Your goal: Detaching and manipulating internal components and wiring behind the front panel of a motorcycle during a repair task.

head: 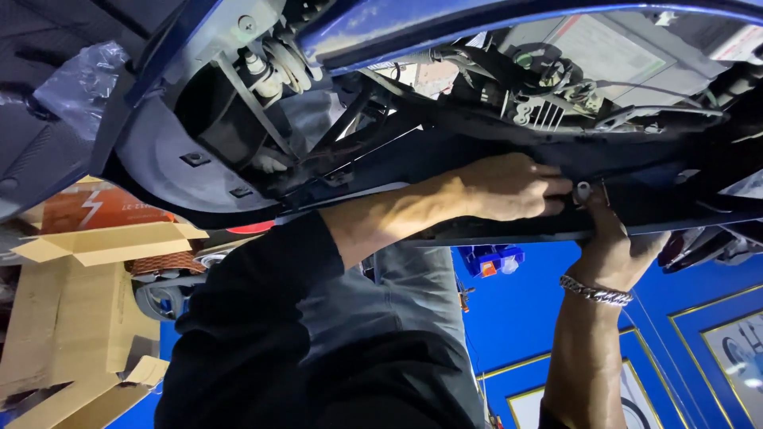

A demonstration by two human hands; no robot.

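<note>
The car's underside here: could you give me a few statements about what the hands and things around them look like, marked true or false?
1. Both hands reach up to the black panel under the car. True.
2. The right hand has a silver bracelet at its wrist. True.
3. The left hand grips a large hammer. False: no hammer shows; its fingers press against the panel edge.
4. The left arm is bare to the shoulder. False: a black sleeve covers it to the forearm.
5. An open cardboard box sits at the left. True.

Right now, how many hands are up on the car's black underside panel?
2. The left hand lies on the panel from the left; the right hand, with a bracelet, reaches up beside it. None other shows.
</note>
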